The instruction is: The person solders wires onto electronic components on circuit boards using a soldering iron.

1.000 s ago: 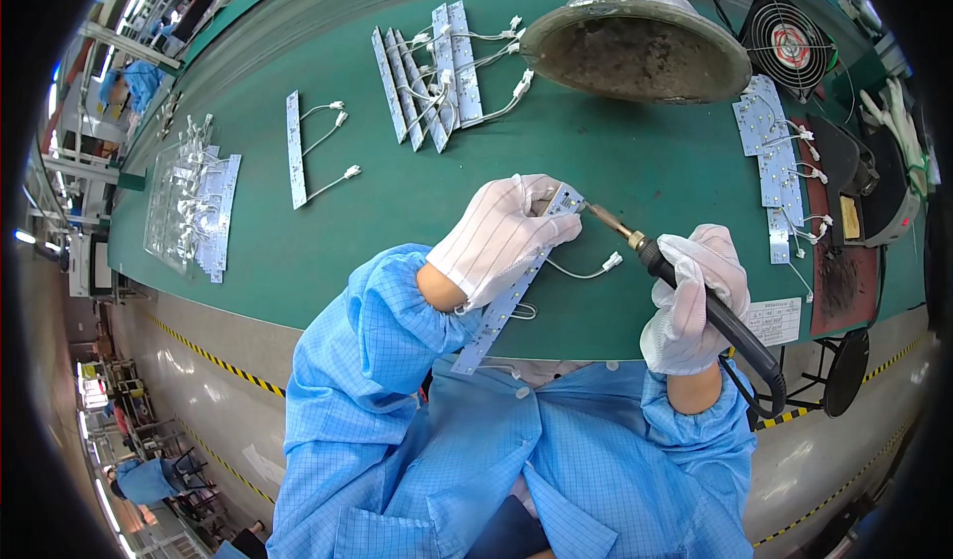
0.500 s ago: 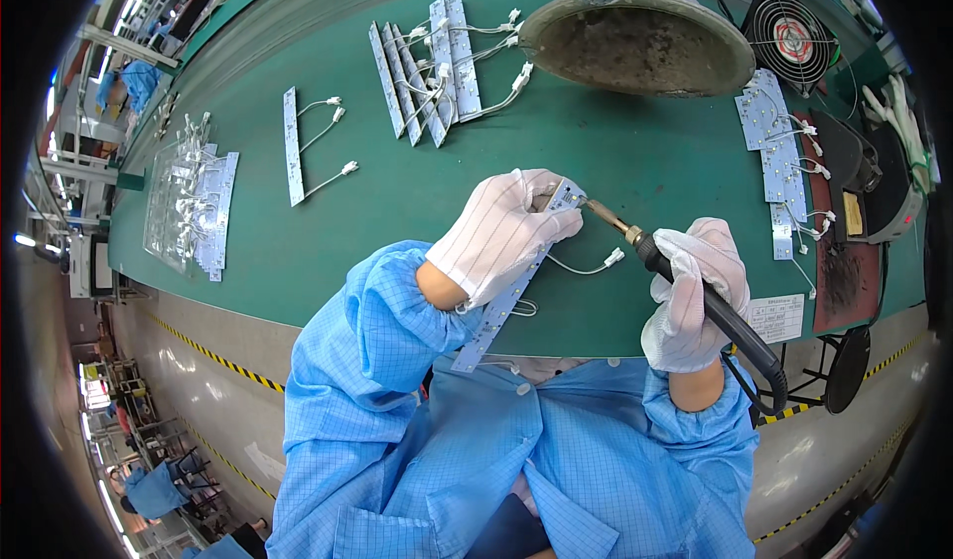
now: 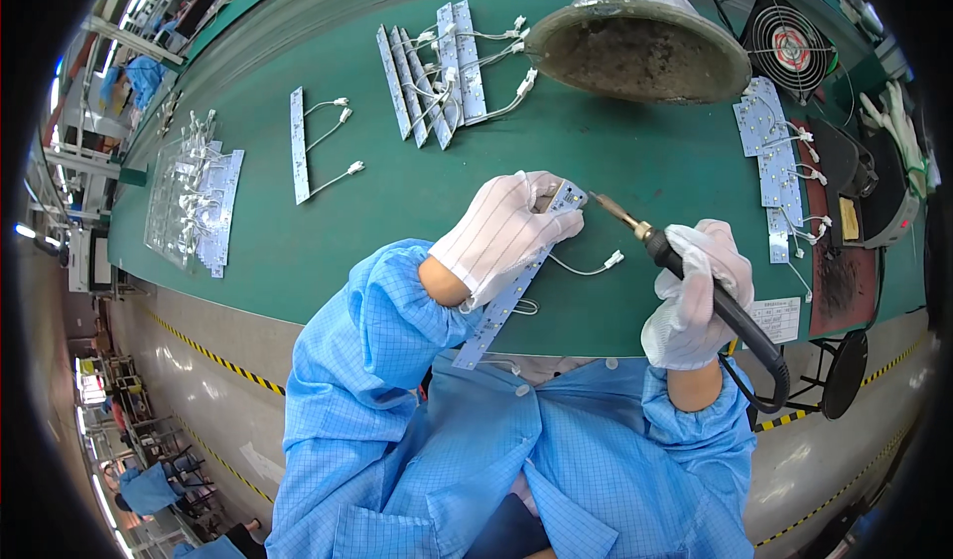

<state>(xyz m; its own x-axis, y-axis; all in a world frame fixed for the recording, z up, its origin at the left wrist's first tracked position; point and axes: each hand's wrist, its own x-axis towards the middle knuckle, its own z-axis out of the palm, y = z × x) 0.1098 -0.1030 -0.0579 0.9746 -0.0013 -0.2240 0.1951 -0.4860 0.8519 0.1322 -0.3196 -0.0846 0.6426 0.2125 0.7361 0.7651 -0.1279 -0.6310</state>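
My left hand [image 3: 504, 229], in a striped white glove, is closed around the upper part of a long, narrow LED circuit board [image 3: 499, 319]. The board slants from the table's front edge up to the right. A thin white wire ending in a white connector [image 3: 613, 259] sticks out to its right. My right hand [image 3: 698, 291], gloved too, grips the black handle of a soldering iron [image 3: 663, 251]. The iron's tip points up and left, a short way off the board's upper end.
On the green table [image 3: 397, 221] lie a single wired board [image 3: 299, 147], a stack of boards [image 3: 462, 63], a clear tray [image 3: 174, 207] of boards and more boards [image 3: 769, 152] at right. A fume duct [image 3: 635, 48], a fan [image 3: 790, 45] and an iron stand [image 3: 874, 182] stand beyond.
The soldering iron's tip has drawn slightly away from the board's upper end. My left hand and the board have barely moved. The whole view has shifted a little.
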